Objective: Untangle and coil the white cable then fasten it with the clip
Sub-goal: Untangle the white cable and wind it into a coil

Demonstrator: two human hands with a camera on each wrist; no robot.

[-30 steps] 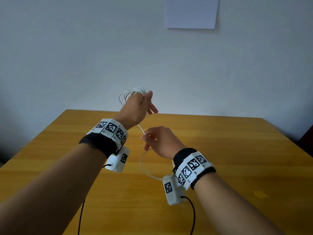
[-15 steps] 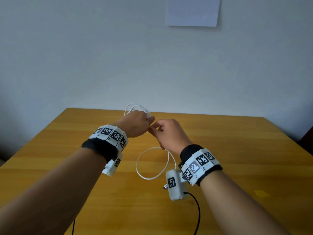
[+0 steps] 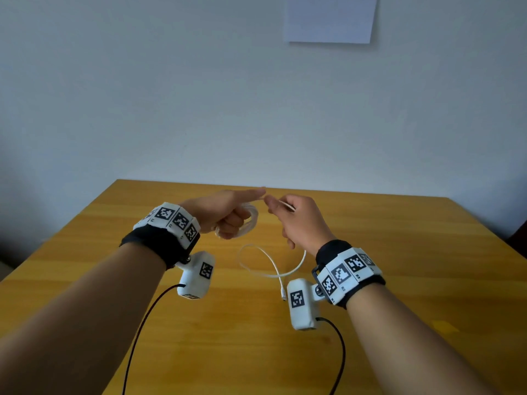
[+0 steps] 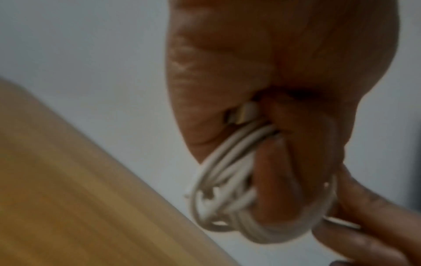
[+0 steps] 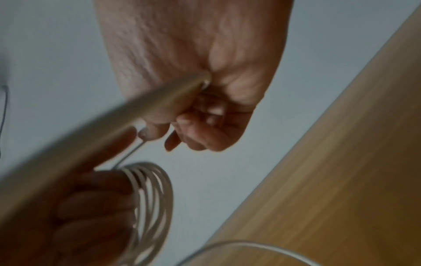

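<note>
Cable (image 3: pixel 248 220) coils sit wound round my left hand (image 3: pixel 225 213), held above the table (image 3: pixel 399 252); my right hand (image 3: pixel 296 220) pinches the running strand, and the loose tail (image 3: pixel 271 266) hangs down to the wood. Left wrist view: my fingers (image 4: pixel 296 162) curl through the bundled loops (image 4: pixel 227 189), gripping them. Right wrist view: thumb and forefinger (image 5: pixel 154 129) nip the strand just beside the coil (image 5: pixel 150 194). Coiling is under way, I judge; next comes wrapping the tail. No clip visible.
</note>
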